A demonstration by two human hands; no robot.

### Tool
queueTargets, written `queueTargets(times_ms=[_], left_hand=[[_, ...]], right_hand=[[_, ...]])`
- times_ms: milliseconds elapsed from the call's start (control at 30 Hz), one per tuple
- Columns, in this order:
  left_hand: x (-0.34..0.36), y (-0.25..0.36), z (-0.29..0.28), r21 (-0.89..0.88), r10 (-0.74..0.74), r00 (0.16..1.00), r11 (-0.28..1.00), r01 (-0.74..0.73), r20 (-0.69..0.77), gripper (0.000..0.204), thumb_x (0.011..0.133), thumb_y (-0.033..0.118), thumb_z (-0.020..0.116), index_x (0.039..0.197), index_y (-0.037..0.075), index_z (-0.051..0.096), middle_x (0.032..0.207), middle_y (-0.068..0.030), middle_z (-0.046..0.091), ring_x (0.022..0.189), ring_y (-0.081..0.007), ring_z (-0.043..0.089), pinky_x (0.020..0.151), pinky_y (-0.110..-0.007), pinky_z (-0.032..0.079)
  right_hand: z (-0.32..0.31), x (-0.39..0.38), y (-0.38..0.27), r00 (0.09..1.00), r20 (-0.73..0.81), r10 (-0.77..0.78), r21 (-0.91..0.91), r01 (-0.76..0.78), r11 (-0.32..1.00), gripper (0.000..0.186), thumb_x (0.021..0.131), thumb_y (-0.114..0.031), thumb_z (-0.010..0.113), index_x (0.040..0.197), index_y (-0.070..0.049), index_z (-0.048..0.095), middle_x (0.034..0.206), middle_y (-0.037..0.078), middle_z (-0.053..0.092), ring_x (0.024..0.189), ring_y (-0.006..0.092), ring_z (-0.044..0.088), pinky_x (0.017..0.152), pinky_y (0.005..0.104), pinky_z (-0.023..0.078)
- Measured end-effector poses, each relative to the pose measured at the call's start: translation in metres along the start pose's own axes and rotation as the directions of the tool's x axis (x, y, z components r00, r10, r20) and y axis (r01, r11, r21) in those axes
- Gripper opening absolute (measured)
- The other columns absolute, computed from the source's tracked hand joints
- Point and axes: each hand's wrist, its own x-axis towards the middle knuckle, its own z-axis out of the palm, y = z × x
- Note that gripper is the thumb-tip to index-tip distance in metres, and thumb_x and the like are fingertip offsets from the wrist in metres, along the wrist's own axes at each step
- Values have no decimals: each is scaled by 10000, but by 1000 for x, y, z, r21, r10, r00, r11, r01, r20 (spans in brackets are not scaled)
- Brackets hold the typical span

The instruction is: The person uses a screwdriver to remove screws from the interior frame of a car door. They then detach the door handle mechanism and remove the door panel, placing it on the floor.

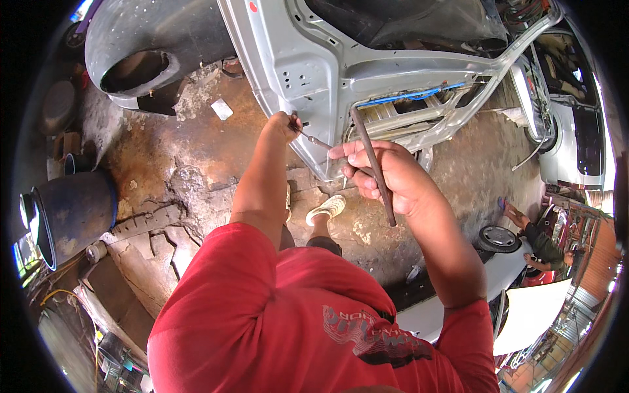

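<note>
A silver-grey car door stands in front of me, its inner side bare. My left hand is closed at the door's edge. From its fingers a thin metal tool slants toward my right hand; its exact kind is unclear. My right hand grips a dark metal rod, which crosses the palm and sticks out above and below. The right index finger reaches to the end of the thin tool. Along the opening in the door panel runs a blue strip.
A dark grey bumper lies at the far left. Blue drums stand on the left over broken concrete. A white car is at the right. Another person works near a wheel at the lower right.
</note>
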Motion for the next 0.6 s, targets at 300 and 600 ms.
queueTargets(times_ms=[300, 600], left_hand=[[-12, -13, -64, 312, 197, 975, 924, -220, 106, 243, 1037, 235, 425, 940, 55, 557, 795, -77, 580, 718, -243, 626, 672, -423, 579], [-19, -10, -58, 702, 414, 870, 535, -470, 267, 301, 1033, 321, 413, 1155, 110, 589, 947, -54, 595, 757, -213, 666, 667, -392, 577]], right_hand=[[-44, -12, 88, 998, -15, 56, -344, -58, 937, 587, 930, -89, 544, 1487, -51, 363, 853, 56, 630, 539, 82, 495, 478, 236, 406], [-129, 67, 244, 960, -273, -65, -487, -80, 870, 260, 888, -21, 489, 1121, 7, 601, 838, 65, 652, 651, 122, 577, 592, 292, 476]])
